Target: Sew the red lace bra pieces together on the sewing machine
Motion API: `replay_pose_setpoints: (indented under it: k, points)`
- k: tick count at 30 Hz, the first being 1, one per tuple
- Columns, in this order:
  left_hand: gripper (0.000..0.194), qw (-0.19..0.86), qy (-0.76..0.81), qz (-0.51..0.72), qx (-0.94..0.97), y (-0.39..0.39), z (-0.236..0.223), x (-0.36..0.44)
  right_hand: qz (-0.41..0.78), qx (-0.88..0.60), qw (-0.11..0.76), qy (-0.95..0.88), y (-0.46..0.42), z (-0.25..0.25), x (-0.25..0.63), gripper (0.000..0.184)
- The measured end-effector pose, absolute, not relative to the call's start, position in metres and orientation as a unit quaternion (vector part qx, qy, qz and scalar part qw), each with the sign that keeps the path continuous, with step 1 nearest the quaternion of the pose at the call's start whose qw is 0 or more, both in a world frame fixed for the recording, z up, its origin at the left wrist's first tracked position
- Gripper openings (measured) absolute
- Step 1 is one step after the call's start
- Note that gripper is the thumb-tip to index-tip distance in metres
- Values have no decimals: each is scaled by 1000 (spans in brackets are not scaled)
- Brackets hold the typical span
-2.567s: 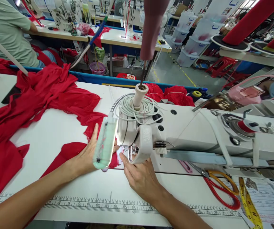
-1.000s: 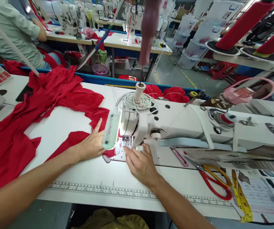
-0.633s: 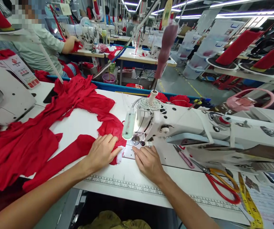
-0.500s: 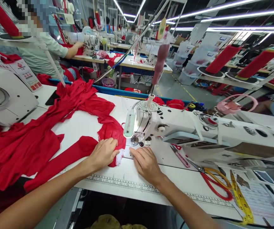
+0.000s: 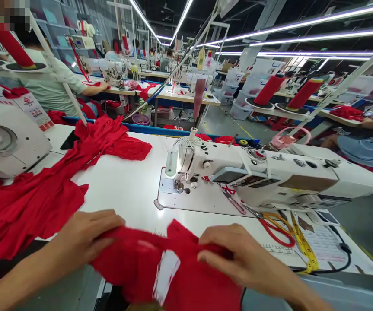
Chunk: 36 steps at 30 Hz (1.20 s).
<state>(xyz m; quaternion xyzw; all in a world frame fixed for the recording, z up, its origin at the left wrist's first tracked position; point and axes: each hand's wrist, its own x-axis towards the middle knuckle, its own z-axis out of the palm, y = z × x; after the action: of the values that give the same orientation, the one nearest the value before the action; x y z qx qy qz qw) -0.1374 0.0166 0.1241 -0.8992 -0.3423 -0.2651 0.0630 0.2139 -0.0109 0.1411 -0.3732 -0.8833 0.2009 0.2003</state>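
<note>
A red garment piece (image 5: 134, 268) with a white patch (image 5: 167, 274) hangs stretched between my two hands at the table's front edge. My left hand (image 5: 90, 235) pinches its left side, thumb below and fingers on top. On the opposite side, my right hand (image 5: 231, 252) grips a fold between thumb and fingers. The lower part of the cloth drops over the edge towards my lap. Beyond it stands a white sewing machine (image 5: 238, 166), its presser foot (image 5: 178, 186) over a bare needle plate.
Left, a heap of red fabric (image 5: 59, 185) trails across the table beside another machine (image 5: 9, 136). Right of the needle lie thread snips (image 5: 234, 202), scissors (image 5: 277, 229) and a yellow tape measure (image 5: 304, 244). A co-worker (image 5: 50, 77) sits ahead on the left.
Both hands have left the needle area and come back towards me. The red piece is off the machine bed and now held up between them. The view has tilted upward.
</note>
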Motion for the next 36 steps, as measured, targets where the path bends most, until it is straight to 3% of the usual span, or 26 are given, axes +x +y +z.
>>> replay_pose_setpoints:
  k: [4,7,9,13,15,17,20,22,24,29,33,36]
  points:
    - [10,313,-258,-309,-860,40,138,-150,-159,-434,201,-864,-6,135,257,23]
    - [10,376,-221,-291,-852,38,117,-148,-293,-434,199,-829,-15,115,275,26]
    - [13,330,-213,-260,-882,24,88,-144,-264,-435,182,-841,-28,96,278,26]
    - [23,148,-259,-248,-922,-6,43,-128,-98,-449,181,-869,-47,67,266,26]
    - [21,93,-266,-296,-913,-9,39,-109,-41,-447,235,-862,-40,62,251,29]
    - [36,33,-270,-333,-903,-2,39,-82,6,-420,283,-862,-24,59,231,41]
    - [47,-53,-320,-320,-890,14,32,-41,81,-369,270,-886,6,48,203,45]
    - [44,-42,-389,-266,-881,20,20,-26,96,-385,235,-888,20,35,193,40]
    - [54,-19,-433,-219,-874,24,6,-24,93,-409,201,-885,25,20,192,45]
    - [64,-26,-423,-168,-890,30,-3,-41,100,-457,161,-869,16,6,203,51]
    - [60,-13,-443,-208,-872,27,12,-37,111,-446,190,-868,15,24,202,46]
    - [43,25,-418,-267,-868,13,20,-27,118,-443,254,-852,23,40,194,37]
